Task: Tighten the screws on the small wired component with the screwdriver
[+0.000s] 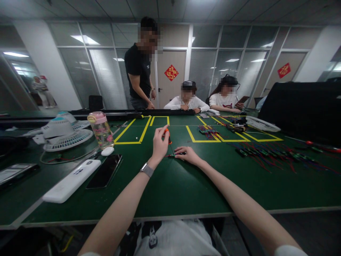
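Note:
In the middle of the green table, my left hand (160, 143) grips a screwdriver (167, 135) by its orange and black handle. Its thin shaft points down to a small green circuit board (172, 155) lying on the table. My right hand (187, 155) is closed on the right end of that board, its fingertips pressing it from the right. The screwdriver tip meets the board just left of these fingertips, though the exact contact is too small to see.
A phone (104, 171), a white power bank (71, 180), a bottle (101, 129) and a white fan (60, 133) lie to the left. Wired boards (279, 153) spread at the right, others (208, 131) nearer the middle. Yellow tape (145, 129) marks the tabletop. Three people are across the table.

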Demonstrator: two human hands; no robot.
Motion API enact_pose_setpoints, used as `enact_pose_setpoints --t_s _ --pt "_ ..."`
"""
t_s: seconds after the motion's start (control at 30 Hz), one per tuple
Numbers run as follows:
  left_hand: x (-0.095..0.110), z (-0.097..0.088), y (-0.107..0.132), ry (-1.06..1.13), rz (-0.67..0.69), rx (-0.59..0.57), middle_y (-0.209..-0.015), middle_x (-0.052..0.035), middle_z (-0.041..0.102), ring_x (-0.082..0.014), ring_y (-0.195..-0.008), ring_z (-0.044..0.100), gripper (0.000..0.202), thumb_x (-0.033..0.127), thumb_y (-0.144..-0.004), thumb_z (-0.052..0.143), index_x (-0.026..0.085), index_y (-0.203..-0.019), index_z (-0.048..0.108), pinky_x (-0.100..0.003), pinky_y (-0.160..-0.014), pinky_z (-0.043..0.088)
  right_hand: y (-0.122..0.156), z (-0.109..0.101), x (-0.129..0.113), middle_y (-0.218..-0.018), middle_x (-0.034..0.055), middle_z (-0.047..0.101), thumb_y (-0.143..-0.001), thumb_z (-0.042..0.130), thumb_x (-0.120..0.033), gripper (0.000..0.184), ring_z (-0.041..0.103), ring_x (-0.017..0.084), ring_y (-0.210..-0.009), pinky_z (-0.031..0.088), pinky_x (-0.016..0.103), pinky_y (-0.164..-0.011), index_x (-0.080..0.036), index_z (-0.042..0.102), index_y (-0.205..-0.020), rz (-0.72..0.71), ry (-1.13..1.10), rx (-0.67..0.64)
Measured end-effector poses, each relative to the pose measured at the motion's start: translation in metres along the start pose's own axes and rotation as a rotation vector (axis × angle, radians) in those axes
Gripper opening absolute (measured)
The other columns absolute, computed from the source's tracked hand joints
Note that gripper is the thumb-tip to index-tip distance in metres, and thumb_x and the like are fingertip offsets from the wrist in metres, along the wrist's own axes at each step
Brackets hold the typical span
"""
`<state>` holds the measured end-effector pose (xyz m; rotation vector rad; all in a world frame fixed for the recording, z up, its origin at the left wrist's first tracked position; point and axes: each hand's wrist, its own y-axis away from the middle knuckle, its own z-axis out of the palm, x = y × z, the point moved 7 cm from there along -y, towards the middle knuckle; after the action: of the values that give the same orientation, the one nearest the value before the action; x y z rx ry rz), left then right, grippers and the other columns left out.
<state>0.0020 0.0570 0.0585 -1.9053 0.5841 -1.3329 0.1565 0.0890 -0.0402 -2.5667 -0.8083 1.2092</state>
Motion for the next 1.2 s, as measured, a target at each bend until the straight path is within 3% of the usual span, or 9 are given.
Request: enact_pose_setpoints --t_s 0.1,0.3,0.47,0.7,0.93,1.03,1.2 --pt "-0.003 0.001 -0.001 0.043 -0.004 -0.026 -0.104 -0.0057 0.059 -0.0144 -0.091 0.058 0.033 0.021 -0.092 0.045 0.023 -0.123 0.056 -0.027 -0.082 0.048 0.0 0.0 0.0 -0.108 0.0091 0.07 -0.074 0.07 -0.035 0.021 0.064 0.025 -0.102 0.046 0.038 -0.094 -0.021 0.077 -0.088 0.001 -0.001 -0.002" --pt "0.0 -0.003 -0.001 -0.036 0.019 0.02 -0.093 -0.0045 0.057 -0.0149 -0.084 0.057 0.022 0.026 -0.087 0.057 0.021 -0.106 0.066 -0.028 -0.078 0.048 -0.001 0.001 0.002 -0.108 0.0091 0.07 -0.074 0.069 -0.037 0.022 0.064 0.025 -0.102 0.046 0.039 -0.094 -0.022 0.077 -0.089 -0.007 -0.003 -0.01" --pt "-0.005 0.006 -0.001 0.062 0.009 -0.077 -0.112 -0.0068 0.059 -0.0156 -0.097 0.058 0.036 0.021 -0.094 0.039 0.024 -0.128 0.052 -0.031 -0.088 0.046 -0.001 0.001 0.004 -0.108 0.0082 0.07 -0.075 0.07 -0.036 0.021 0.064 0.025 -0.102 0.046 0.039 -0.094 -0.023 0.077 -0.089 -0.005 0.01 -0.007" --pt "0.001 0.003 0.0 0.005 0.068 -0.039 -0.094 -0.0034 0.057 -0.0136 -0.083 0.057 0.027 0.029 -0.087 0.057 0.023 -0.113 0.063 -0.025 -0.076 0.049 0.0 0.0 0.001 -0.108 0.0096 0.07 -0.073 0.071 -0.034 0.021 0.064 0.025 -0.103 0.045 0.039 -0.095 -0.021 0.077 -0.088 -0.004 0.002 -0.001" --pt "-0.001 0.007 0.0 0.129 0.018 -0.101 -0.113 -0.0073 0.058 -0.0132 -0.092 0.06 0.036 0.02 -0.094 0.038 0.022 -0.127 0.053 -0.028 -0.085 0.048 0.0 0.0 -0.001 -0.109 0.0099 0.07 -0.074 0.07 -0.033 0.021 0.064 0.025 -0.102 0.046 0.039 -0.095 -0.02 0.077 -0.089 0.008 0.005 -0.008" --pt "-0.001 0.006 0.0 0.112 0.028 -0.081 -0.104 -0.006 0.061 -0.0128 -0.084 0.06 0.034 0.021 -0.092 0.045 0.021 -0.125 0.055 -0.027 -0.079 0.05 0.0 0.0 0.0 -0.109 0.0089 0.07 -0.074 0.07 -0.034 0.02 0.065 0.025 -0.101 0.046 0.039 -0.094 -0.022 0.077 -0.088 0.02 -0.001 -0.007" --pt "0.004 0.002 0.0 0.018 0.066 -0.053 -0.097 -0.0049 0.057 -0.0142 -0.087 0.057 0.026 0.024 -0.088 0.053 0.022 -0.112 0.064 -0.027 -0.078 0.048 0.0 0.0 -0.001 -0.108 0.009 0.07 -0.073 0.07 -0.034 0.021 0.064 0.025 -0.102 0.047 0.039 -0.094 -0.021 0.077 -0.088 0.009 -0.012 -0.005"
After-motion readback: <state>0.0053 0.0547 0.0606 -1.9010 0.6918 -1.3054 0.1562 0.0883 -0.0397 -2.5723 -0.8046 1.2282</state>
